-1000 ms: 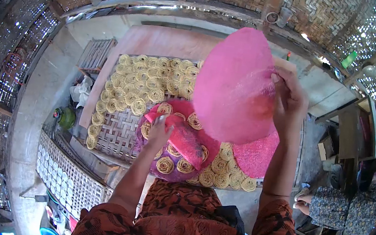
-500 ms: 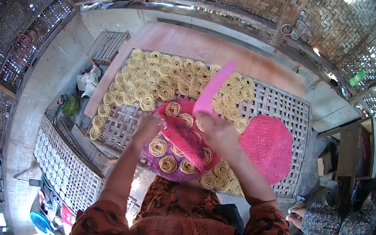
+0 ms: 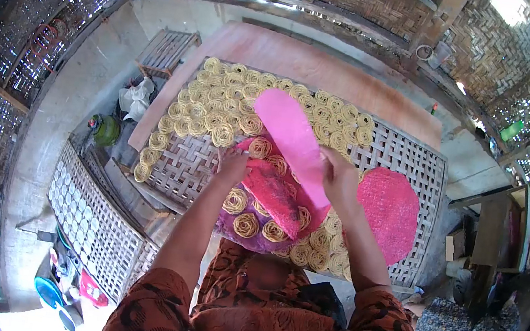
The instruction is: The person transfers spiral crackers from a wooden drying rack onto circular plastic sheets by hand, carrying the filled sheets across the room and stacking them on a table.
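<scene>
My right hand (image 3: pixel 341 178) is closed on the edge of a pink sheet (image 3: pixel 294 139), which stands tilted over the noodle nests. The fingers of my left hand (image 3: pixel 233 165) grip the upper left end of a folded red cloth (image 3: pixel 272 196). Under and around that cloth, several yellow noodle nests (image 3: pixel 246 225) sit on red and purple round cloths (image 3: pixel 259 239). More nests (image 3: pixel 222 135) cover much of the woven bamboo tray (image 3: pixel 189 166). A flat round pink cloth (image 3: pixel 386 213) lies on the tray's right part.
A wooden board (image 3: pixel 292 53) lies behind the tray. At the lower left, a second woven rack (image 3: pixel 110 239) holds rows of pale discs. A green gas cylinder (image 3: pixel 106 131) and a white bag (image 3: pixel 135 98) are at the left. A person in patterned clothing (image 3: pixel 443 328) is at the lower right.
The raised pink sheet has come down and left from the right side, and my right hand with it. My left hand stays at the folded cloth. The view has shifted slightly.
</scene>
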A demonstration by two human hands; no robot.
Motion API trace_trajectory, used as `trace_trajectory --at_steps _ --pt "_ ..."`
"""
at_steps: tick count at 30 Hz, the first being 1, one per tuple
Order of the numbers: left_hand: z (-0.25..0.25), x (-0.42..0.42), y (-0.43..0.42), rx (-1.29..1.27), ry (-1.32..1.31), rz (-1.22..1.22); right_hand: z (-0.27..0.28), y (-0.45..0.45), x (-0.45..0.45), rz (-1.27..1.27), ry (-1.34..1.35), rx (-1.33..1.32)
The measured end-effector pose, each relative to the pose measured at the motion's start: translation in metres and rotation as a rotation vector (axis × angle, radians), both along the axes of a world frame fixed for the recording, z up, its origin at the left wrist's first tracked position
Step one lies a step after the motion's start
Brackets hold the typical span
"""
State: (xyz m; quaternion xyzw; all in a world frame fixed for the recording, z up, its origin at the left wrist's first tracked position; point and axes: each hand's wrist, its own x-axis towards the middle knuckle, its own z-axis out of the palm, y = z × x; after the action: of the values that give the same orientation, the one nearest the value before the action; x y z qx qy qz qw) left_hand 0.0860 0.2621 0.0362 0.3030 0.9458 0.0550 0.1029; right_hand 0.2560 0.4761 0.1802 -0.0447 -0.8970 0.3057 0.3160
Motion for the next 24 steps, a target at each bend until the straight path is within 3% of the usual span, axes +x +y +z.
trace_trajectory --at_steps 2,5,7,12,14,16,18,19,20,21,22,24 --pt "0.012 -0.007 -0.008 0.034 -0.216 -0.150 0.028 -0.002 0.006 0.000 -0.113 0.058" --pt "0.031 0.007 -0.038 0.248 -0.078 -0.172 0.027 -0.013 0.008 0.081 -0.067 0.140" --pt "0.032 0.008 -0.069 0.259 -0.043 -0.207 0.021 -0.026 0.010 0.121 -0.100 0.136" --pt "0.016 0.029 -0.143 0.224 0.048 -0.180 -0.048 -0.069 0.011 0.354 -0.228 0.183" --pt "0.014 0.038 -0.158 0.026 0.021 -0.061 -0.070 -0.082 0.012 0.404 -0.273 0.198" --pt "0.011 0.041 -0.166 0.071 -0.041 -0.088 -0.084 -0.093 0.014 0.456 -0.323 0.215" --pt "-0.006 0.049 -0.169 0.374 -0.051 0.123 -0.093 -0.100 0.012 0.459 -0.686 0.148" --pt "-0.010 0.058 -0.169 0.527 -0.037 0.163 -0.096 -0.099 0.010 0.469 -0.686 0.150" --pt "-0.019 0.068 -0.167 0.523 -0.037 0.172 -0.098 -0.095 0.008 0.476 -0.589 -0.119" --pt "-0.030 0.077 -0.164 0.613 -0.242 0.238 -0.103 -0.088 0.005 0.476 -0.488 -0.384" --pt "-0.042 0.088 -0.160 0.704 -0.448 0.303 -0.110 -0.073 -0.001 0.486 -0.494 -0.381" --pt "-0.043 0.120 -0.143 0.750 -0.601 0.316 -0.128 -0.046 -0.011 0.289 -0.424 -0.113"
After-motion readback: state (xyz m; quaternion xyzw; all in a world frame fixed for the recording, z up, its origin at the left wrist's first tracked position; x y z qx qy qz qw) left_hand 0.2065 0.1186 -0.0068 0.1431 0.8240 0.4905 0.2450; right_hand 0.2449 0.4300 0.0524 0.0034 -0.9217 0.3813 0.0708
